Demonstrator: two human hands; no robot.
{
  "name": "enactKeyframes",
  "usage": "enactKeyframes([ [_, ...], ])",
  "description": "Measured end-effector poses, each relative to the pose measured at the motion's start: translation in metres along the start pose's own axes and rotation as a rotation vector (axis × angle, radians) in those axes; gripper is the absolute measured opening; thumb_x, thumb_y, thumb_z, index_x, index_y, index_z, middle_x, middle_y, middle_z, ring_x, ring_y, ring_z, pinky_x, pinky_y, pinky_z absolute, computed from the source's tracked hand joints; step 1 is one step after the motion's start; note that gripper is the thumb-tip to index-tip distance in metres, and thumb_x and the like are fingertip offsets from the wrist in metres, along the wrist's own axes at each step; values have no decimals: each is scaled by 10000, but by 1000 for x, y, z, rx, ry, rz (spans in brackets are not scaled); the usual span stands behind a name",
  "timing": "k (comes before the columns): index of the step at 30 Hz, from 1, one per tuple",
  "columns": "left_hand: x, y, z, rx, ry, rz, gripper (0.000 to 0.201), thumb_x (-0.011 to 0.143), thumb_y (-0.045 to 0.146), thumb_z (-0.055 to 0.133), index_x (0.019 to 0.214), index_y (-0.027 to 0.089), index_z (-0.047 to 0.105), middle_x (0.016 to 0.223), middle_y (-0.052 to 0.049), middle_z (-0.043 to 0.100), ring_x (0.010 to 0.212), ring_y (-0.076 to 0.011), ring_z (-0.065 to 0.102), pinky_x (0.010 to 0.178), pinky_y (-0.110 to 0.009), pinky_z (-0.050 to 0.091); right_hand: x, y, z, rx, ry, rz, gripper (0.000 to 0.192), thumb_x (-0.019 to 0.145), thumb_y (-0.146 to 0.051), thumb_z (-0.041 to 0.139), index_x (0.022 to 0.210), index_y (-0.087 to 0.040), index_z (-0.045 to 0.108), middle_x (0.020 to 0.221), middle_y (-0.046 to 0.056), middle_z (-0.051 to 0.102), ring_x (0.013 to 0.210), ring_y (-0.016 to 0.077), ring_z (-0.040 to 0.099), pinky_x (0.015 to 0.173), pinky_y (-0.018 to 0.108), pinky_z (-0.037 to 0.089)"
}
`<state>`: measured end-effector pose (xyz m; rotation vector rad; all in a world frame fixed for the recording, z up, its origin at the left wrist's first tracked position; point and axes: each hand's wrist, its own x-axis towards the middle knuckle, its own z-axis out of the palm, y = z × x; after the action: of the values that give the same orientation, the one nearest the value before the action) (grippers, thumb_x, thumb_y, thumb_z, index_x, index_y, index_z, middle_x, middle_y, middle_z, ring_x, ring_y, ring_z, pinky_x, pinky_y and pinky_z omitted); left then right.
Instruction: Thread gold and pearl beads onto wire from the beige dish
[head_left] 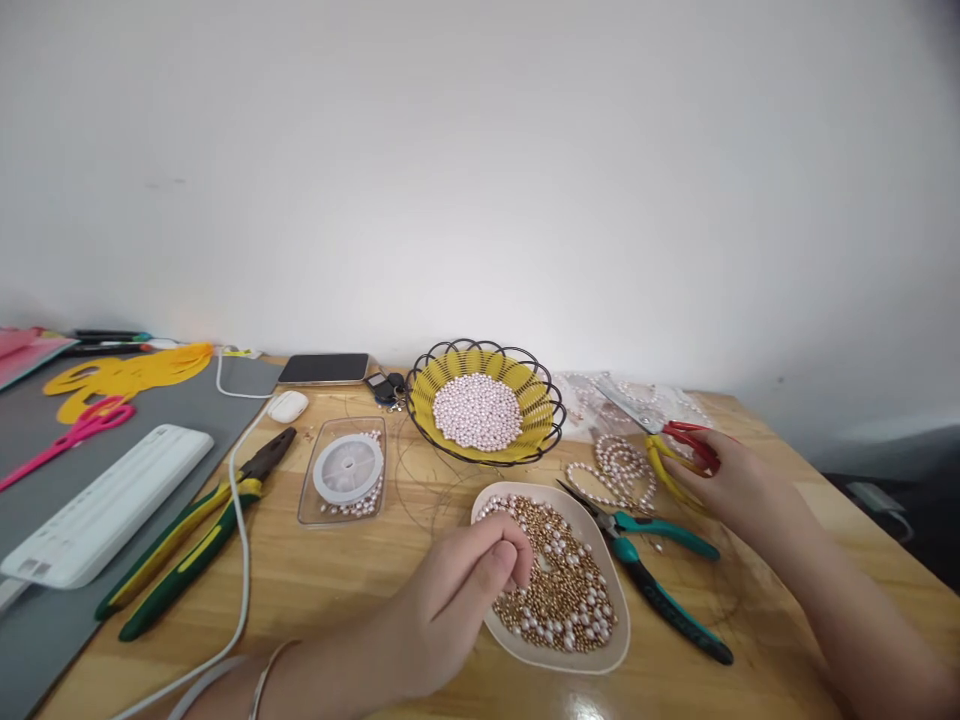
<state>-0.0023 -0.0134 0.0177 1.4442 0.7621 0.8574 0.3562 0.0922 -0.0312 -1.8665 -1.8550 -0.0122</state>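
My left hand (480, 585) is curled closed over the left side of a cream tray (622, 650) of pearl and gold beads (577, 570). Whatever its fingers may hold is hidden. At the right, my right hand (724, 470) grips the red and yellow handles of a pair of scissors (660, 432), whose blades point up and left. Strings of pearl beads (619, 470) lie left of those handles. Below them, teal-handled pliers (637, 550) rest partly open, their jaws close to the tray's rim.
A yellow basket (424, 385) of pale beads stands by the wall. Left of it are a clear box with a wire spool (347, 468), a phone (324, 368), green-yellow pliers (202, 530), a white cable (244, 560), a power strip (112, 505) and pink scissors (75, 435).
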Motion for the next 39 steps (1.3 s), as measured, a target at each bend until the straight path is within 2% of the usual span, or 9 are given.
enactKeyframes([
  [4,1,0,0,-35,3,6,447,1074,551,340,828,201,470,776,4,426,734,-171,392,707,-300,336,1,5,4,9,-98,-23,310,872,-410,626,1010,-148,716,928,164,777,780,299,738,648,354,531],
  [9,1,-5,-1,-8,17,-18,429,1085,521,334,834,203,472,764,11,406,722,-172,364,700,-296,323,-4,0,4,-11,-47,-36,286,872,-403,649,994,-154,717,884,158,720,764,314,693,680,403,505],
  [12,2,-7,0,-15,20,-25,429,1084,522,337,831,204,475,761,9,410,712,-173,359,687,-297,319,-8,-13,-6,-2,28,-66,291,917,-431,605,978,-163,702,919,155,670,813,330,665,740,445,494],
  [15,2,-7,0,-10,26,-16,437,1080,532,336,829,205,481,755,6,421,708,-177,362,682,-302,316,-14,-40,-20,94,25,-176,219,970,-386,559,911,-205,665,949,111,664,859,274,662,761,380,505],
  [17,3,-7,1,1,31,-19,433,1081,524,337,829,205,486,754,7,421,709,-179,362,683,-305,313,-21,-61,-25,259,-42,-373,165,981,-329,578,864,-227,634,897,74,653,867,250,653,791,371,503],
  [20,2,-8,0,2,33,-23,425,1084,511,342,824,205,482,748,12,406,705,-178,354,675,-306,298,-34,-89,-25,429,-243,-637,119,1001,-216,579,907,-223,651,926,60,649,896,223,632,775,357,495],
  [23,2,-10,0,0,43,-36,421,1084,510,346,827,204,479,750,15,396,710,-177,354,665,-306,282,-45,-106,-19,497,-439,-759,103,987,-204,634,897,-222,680,911,37,660,866,204,609,776,363,471],
  [28,1,-10,0,-30,50,-44,430,1079,524,355,818,205,476,760,15,398,718,-177,357,659,-302,282,-56,-115,-12,519,-614,-805,84,962,-184,677,893,-224,702,895,13,668,907,201,599,854,390,446],
  [39,3,-11,0,-11,50,-48,420,1085,512,350,829,206,481,755,22,389,711,-174,354,660,-303,282,-65,-126,-14,386,-566,-738,173,980,-124,618,841,-227,625,894,11,675,897,201,614,836,372,424],
])
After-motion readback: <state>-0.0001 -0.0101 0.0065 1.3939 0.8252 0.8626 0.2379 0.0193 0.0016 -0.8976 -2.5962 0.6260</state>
